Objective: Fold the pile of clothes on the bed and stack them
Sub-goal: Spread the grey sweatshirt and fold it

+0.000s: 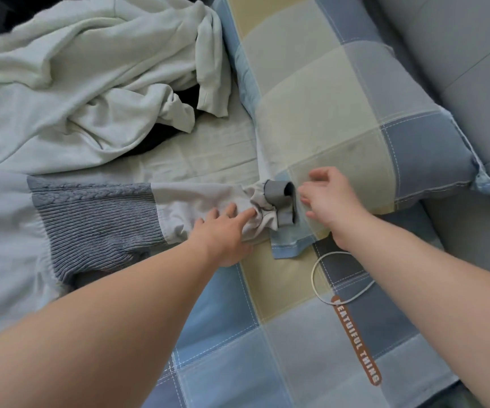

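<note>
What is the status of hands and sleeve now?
Left hand open, pressing the sleeve. Right hand open beside the grey cuff, gripping nothing. Pale green sweatshirt unfolded behind. White cord loop near right wrist.

A pale garment [179, 201] with a grey ribbed panel lies flat, its bunched sleeve under the left fingers [245, 214], its grey cuff [277, 194] beside the right fingers [307, 198]. A crumpled mint sweatshirt [75, 83] lies beyond them.

You look down on a bed [282, 348] spread with a checked cover of blue, grey and pale yellow squares. A matching pillow [326, 98] lies at its upper right, beside a grey padded surface [473, 69]. Soft, even light falls across everything.
</note>
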The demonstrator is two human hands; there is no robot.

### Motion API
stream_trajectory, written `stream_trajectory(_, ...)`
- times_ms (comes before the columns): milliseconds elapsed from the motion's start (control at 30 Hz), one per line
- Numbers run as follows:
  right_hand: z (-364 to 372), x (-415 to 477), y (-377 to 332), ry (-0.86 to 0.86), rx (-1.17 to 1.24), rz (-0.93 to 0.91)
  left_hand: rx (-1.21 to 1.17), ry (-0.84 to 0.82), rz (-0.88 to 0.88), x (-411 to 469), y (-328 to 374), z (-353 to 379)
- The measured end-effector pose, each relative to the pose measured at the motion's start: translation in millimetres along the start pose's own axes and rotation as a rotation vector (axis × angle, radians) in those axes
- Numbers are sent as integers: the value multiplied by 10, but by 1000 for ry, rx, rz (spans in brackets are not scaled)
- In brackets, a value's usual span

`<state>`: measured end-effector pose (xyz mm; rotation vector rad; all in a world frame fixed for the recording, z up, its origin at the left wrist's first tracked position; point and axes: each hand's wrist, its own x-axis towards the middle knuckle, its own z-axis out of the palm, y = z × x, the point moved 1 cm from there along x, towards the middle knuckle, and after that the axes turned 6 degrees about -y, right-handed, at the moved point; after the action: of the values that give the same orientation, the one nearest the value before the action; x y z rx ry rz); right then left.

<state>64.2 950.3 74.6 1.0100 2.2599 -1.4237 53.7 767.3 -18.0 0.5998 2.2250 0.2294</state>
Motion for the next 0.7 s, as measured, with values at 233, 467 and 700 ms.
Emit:
stream_trajectory(233,311,55,233,-24,-376,-84,25,-4,-1,-4,-168,154)
stream_trajectory(467,544,89,239,146,-607,-104,23,86,30,-29,-224,217)
stream_trajectory(700,243,34,105,262,-459,-91,71,259,2,-46,-218,163)
